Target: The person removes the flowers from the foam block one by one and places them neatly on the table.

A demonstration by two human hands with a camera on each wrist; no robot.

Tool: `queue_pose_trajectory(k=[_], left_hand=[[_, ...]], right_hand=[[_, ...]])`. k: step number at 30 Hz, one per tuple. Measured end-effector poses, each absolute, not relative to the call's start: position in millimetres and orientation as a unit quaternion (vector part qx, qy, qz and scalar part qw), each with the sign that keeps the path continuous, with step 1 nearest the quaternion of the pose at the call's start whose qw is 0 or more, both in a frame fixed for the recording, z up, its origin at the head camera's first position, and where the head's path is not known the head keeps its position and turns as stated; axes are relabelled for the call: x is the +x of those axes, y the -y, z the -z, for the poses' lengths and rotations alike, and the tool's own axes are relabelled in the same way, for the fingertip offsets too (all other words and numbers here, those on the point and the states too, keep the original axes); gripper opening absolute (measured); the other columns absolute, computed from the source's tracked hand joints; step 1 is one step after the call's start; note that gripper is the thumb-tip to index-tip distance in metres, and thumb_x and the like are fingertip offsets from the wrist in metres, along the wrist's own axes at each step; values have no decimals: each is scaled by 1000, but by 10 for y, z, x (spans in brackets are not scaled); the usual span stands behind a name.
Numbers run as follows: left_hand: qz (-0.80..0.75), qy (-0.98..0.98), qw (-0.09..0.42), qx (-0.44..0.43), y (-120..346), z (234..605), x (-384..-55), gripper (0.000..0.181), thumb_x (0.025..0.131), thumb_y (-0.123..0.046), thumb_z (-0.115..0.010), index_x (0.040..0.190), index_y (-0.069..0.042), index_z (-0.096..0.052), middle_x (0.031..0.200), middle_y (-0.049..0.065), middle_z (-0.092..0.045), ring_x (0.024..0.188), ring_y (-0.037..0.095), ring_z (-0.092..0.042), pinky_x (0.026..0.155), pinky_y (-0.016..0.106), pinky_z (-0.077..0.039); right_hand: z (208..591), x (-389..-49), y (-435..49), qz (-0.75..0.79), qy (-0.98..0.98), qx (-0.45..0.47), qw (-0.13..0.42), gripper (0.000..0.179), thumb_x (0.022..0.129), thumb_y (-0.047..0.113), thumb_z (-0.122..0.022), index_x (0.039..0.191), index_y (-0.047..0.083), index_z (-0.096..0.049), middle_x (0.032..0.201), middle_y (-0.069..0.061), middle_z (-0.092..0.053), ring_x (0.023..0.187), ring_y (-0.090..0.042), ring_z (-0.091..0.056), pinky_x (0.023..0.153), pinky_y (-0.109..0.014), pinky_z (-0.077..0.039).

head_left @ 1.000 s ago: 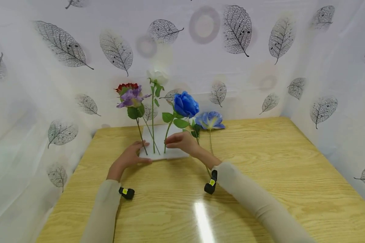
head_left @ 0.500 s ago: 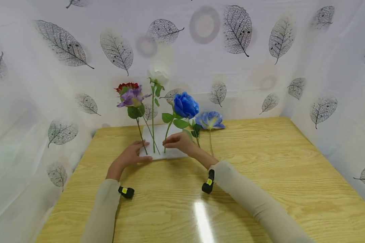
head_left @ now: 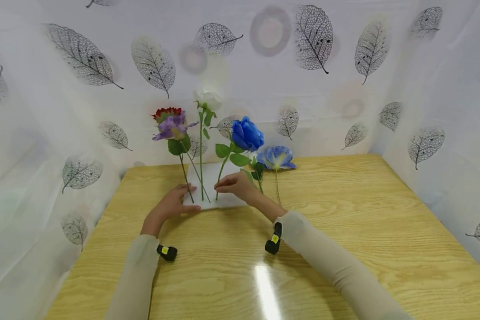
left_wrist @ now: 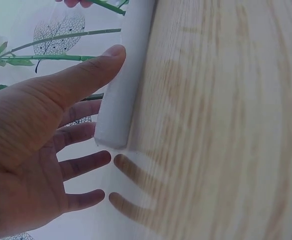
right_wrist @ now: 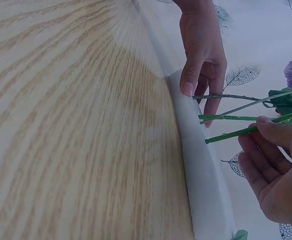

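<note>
My right hand pinches the green stem of an artificial blue rose between thumb and fingers. That stem's lower end meets a white foam-like board on the table. At the board's left front corner rests my left hand; in the left wrist view its thumb touches the front edge, and its fingers are spread. A white rose, a purple flower and a red flower stand with their stems on the board, left of the blue rose.
A pale blue flower lies on the wooden table right of the board, beside a partly hidden white bloom with dark green leaves. Behind hangs a white curtain with a leaf print.
My right hand has shifted slightly left and down along the blue rose's stem. The rose's bloom has tipped a little to the right and up. The left hand stays in place.
</note>
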State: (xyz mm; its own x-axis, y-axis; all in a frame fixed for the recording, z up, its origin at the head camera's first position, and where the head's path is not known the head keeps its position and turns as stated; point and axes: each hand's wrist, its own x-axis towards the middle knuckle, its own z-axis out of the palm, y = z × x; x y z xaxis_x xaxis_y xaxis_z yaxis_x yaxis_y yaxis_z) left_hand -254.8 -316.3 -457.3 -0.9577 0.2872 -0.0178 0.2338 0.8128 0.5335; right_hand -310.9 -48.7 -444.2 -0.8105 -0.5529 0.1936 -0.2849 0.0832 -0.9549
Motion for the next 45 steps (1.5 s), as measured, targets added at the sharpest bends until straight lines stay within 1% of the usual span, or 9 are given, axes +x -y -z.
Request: queue_pose_trajectory(k=[7, 13, 20, 27, 33, 39, 43, 45], left_hand=[[-270, -952, 52, 134, 3158, 4567, -2537, 80, 88, -40, -80, 151, -2, -47, 157, 30, -38, 143, 51, -38, 116, 63, -36], [-266, -953, 51, 132, 3159, 4554, -2528, 81, 88, -40, -80, 152, -2, -47, 158, 29, -37, 143, 51, -38, 116, 63, -36], [-266, -953, 50, 134, 3150, 4542, -2528, 80, 88, -40, -81, 150, -2, -48, 157, 29, -39, 142, 50, -39, 116, 63, -36], [-269, -953, 55, 129, 3154, 4560, -2535, 80, 87, -41, -81, 150, -2, -49, 157, 29, -39, 143, 50, -39, 117, 62, -36], [-270, -953, 57, 125, 3140, 4556, -2531, 80, 87, -41, -81, 150, -3, -49, 159, 28, -37, 145, 49, -37, 118, 61, -35], [-265, -955, 53, 126, 3128, 4549, -2538, 80, 87, -40, -81, 150, -2, -49, 159, 28, -37, 145, 49, -37, 118, 61, -35], [-261, -956, 52, 126, 3128, 4548, -2541, 80, 88, -40, -80, 150, -2, -49, 159, 28, -37, 145, 49, -37, 118, 62, -35], [-261, -956, 52, 127, 3128, 4547, -2539, 80, 88, -40, -80, 150, -2, -49, 159, 28, -37, 144, 49, -37, 117, 62, -35]], right_hand=[[4423, -3109, 483, 606, -732, -299, 83, 13, 86, 0, -79, 98, -6, -79, 100, -20, -78, 85, -12, -76, 84, -31, -63], [4408, -3103, 480, 603, -734, -303, 72, 13, 86, 0, -79, 97, -6, -79, 99, -20, -78, 84, -11, -76, 83, -30, -63], [4417, -3112, 488, 603, -736, -304, 54, 12, 86, 0, -79, 97, -5, -79, 98, -22, -78, 84, -15, -77, 80, -30, -64], [4437, -3118, 491, 600, -742, -296, 46, 13, 86, 4, -80, 97, -3, -80, 97, -19, -78, 83, -15, -77, 79, -29, -63], [4406, -3090, 479, 605, -744, -278, 59, 15, 86, 4, -81, 98, -4, -78, 98, -18, -78, 85, -15, -76, 81, -31, -63], [4382, -3083, 484, 621, -743, -233, 89, 12, 86, 7, -81, 94, -2, -79, 94, -11, -80, 86, -14, -76, 87, -31, -62], [4371, -3085, 486, 620, -744, -233, 89, 12, 87, 9, -81, 92, -1, -80, 95, -11, -80, 90, -17, -76, 89, -33, -62], [4368, -3081, 482, 617, -746, -233, 88, 12, 87, 10, -81, 93, -1, -79, 95, -11, -80, 90, -16, -76, 89, -32, -62]])
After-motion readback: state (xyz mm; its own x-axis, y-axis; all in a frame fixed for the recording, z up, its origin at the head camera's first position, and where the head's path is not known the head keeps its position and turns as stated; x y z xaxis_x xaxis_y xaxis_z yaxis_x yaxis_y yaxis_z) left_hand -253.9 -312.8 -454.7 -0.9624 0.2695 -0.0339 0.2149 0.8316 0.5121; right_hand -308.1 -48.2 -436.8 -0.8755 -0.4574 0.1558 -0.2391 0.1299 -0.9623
